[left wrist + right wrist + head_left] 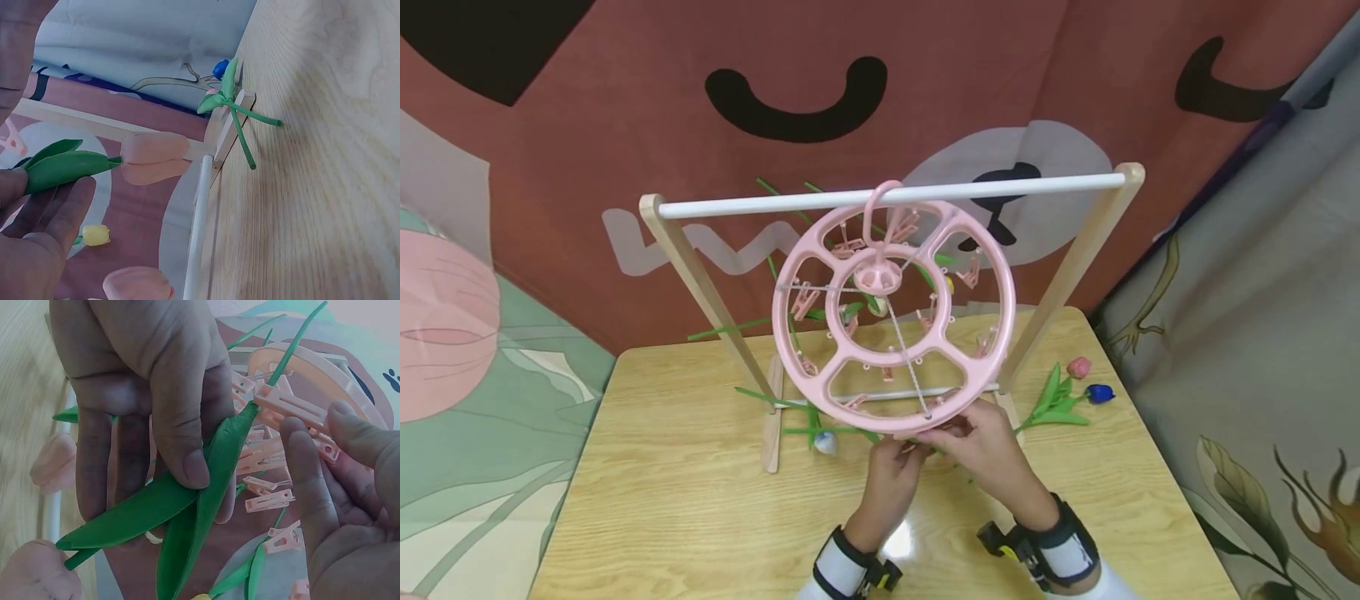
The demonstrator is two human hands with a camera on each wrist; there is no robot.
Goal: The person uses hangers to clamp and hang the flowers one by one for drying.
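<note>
My left hand (891,483) holds an artificial pink tulip (156,157) by its green leaves (181,519), below the near rim of a pink round clip hanger (1003,308). The tulip's head points down. Its thin stem (294,347) runs up past the end of a pink clothespin (290,409). Thumb and fingers of my right hand (992,454) pinch that clothespin at its other end. Whether its jaws grip the stem I cannot tell. In the head view the hanger's rim hides the fingertips of both hands.
The hanger hooks over a white bar (760,202) of a wooden stand (700,292). Other tulips hang beneath it, including a yellow one (96,235). A blue tulip (1100,393) and a pink bud (1078,367) lie at the table's right. A whitish tulip (825,442) appears near the stand's left foot.
</note>
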